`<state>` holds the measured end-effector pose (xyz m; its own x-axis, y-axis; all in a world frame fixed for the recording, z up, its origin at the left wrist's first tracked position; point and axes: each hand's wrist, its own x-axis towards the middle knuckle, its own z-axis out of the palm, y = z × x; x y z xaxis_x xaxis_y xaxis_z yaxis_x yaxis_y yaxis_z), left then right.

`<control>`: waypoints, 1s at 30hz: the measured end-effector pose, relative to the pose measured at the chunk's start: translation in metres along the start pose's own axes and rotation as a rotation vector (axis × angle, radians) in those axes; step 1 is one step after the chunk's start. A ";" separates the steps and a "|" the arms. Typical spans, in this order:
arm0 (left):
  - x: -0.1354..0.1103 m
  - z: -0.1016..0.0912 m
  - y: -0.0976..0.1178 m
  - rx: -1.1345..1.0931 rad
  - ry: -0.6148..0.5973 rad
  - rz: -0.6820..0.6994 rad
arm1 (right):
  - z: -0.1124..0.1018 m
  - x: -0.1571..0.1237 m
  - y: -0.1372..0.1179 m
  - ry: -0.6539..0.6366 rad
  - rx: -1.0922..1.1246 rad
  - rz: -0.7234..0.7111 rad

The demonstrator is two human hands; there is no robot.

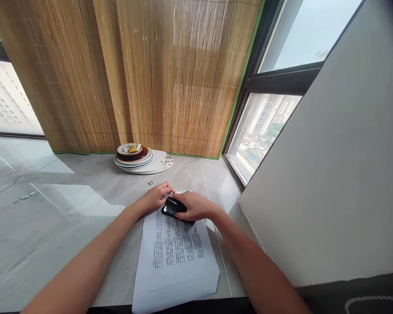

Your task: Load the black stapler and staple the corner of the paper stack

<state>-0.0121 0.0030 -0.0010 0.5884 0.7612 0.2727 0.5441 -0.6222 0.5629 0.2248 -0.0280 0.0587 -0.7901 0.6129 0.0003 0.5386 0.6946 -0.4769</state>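
Observation:
A black stapler [174, 206] lies over the far end of the printed paper [177, 244], with my right hand [194, 206] wrapped round it from the right. My left hand [157, 197] is at the paper's far left corner, fingers bent over its edge and close to the stapler's front. Part of the left fingertips is hidden behind the stapler and my right hand. The paper lies lengthwise toward me, its text turned sideways, and its near end reaches the ledge's front edge. Just beyond my left hand lie two tiny staple-like pieces [150, 182].
Stacked plates [134, 163] stand at the back on a white oval platter [162, 161], before a bamboo blind [144, 87]. A white wall [330, 174] slopes up close on the right. A small crumpled scrap [24, 197] lies far left on the grey tiled ledge [68, 235].

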 end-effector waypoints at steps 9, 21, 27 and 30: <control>0.005 0.004 -0.007 -0.044 0.025 0.000 | -0.006 0.003 0.012 -0.017 0.186 -0.117; 0.006 0.001 -0.010 -0.123 0.071 -0.133 | -0.021 -0.017 0.074 -0.312 0.762 -0.055; 0.007 0.000 -0.015 -0.174 0.093 -0.154 | -0.019 -0.019 0.072 -0.415 0.816 0.075; 0.006 0.001 -0.012 -0.119 0.100 -0.136 | -0.022 -0.019 0.067 -0.442 0.813 0.123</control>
<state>-0.0145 0.0152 -0.0069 0.4488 0.8549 0.2604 0.5364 -0.4907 0.6867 0.2827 0.0151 0.0457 -0.8708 0.3493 -0.3459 0.3876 0.0551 -0.9202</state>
